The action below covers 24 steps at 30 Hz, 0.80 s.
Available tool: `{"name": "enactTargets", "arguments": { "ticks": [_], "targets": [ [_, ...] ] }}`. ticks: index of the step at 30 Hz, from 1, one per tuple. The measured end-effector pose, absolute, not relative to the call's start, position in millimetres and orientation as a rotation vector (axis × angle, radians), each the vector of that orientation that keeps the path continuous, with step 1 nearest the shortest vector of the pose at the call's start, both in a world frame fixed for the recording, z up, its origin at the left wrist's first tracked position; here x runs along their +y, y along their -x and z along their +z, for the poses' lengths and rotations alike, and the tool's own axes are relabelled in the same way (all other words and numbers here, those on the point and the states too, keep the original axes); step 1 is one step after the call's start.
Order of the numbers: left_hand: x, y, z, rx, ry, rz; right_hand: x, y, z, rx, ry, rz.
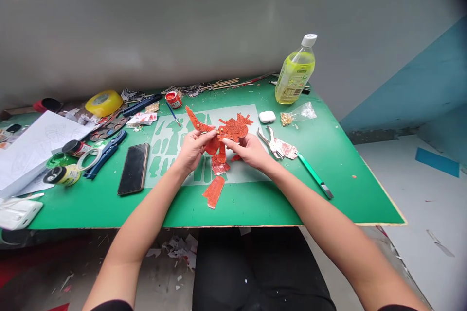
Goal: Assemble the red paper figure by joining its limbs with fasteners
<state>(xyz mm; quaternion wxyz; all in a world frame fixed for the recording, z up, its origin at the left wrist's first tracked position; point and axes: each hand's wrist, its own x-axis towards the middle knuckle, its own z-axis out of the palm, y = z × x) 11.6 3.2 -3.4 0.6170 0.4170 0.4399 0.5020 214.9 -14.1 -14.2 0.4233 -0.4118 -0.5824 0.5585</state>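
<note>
Midway across the counter (248,209), pinching the red cutout (234,130) in left grip (192,149) and right grip (252,150). Seemingly being partly joined, showing brass fasteners (198,126) but leaving a loose red piece (214,191) lying nearer.

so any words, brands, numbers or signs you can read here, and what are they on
None reads clearly.
Bottle: printed label, too small to read.
Yellow jar: pale mark on its dark lid, too blurred.
Open red jar: label markings, too small.
Black-lidded red jar: label too blurred.
</note>
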Motion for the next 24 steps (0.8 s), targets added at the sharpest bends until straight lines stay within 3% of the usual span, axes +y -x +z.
{"name": "enactTargets", "arguments": {
  "ticks": [6,17,24],
  "targets": [
    [0,-12,-6,0.97,-1.073,1.022,-7,-220,-15,-1.271,1.033,1.27],
    [-5,-18,-10,0.999,-1.135,0.94,-13,-219,-12,-1.494,1.136,1.245],
    [8,-6,0,1.0,-0.921,1.247,-3,-240,-20,-1.883,1.292,0.459]
  ]
}}
